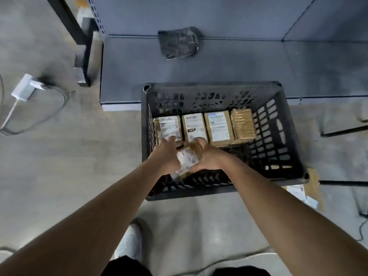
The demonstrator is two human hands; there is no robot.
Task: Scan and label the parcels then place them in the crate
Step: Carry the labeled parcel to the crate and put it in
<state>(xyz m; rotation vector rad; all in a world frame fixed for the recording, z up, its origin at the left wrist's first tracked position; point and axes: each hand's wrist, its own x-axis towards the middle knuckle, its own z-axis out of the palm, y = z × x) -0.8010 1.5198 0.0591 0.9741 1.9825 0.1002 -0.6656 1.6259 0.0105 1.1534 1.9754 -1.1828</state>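
Standing over the job: one shoe [129, 242] shows on the floor, just short of the crate's near wall. Both arms reach down into the crate [211, 85].

Grip: left hand [166, 154] and right hand [207, 158] clamp one parcel [187, 160] between them, fingers curled round its two sides. The parcel is tilted, label face up, and sits over the near-left part of the crate; whether it touches the bottom cannot be told, as the hands hide its lower edge.

Behind it, a row of four parcels [218, 128] stands along the far wall. Three show white labels. The right-hand one [243, 126] shows only brown tape on its top.

Risks, as judged:
- Released at this tilt, the parcel may land on an edge and lean on the row instead of lying flat.
- The fingertips are close to the two left parcels of the row; a push forward could shove or tip them.
- The left side is tight, so knuckles may catch the crate wall on the way out.
- The taped parcel may lack a label, or the label may face down. Worth a check.

Farther off, a black bag [179, 42] lies on the grey platform, well apart from the crate, perhaps a parcel not yet handled.
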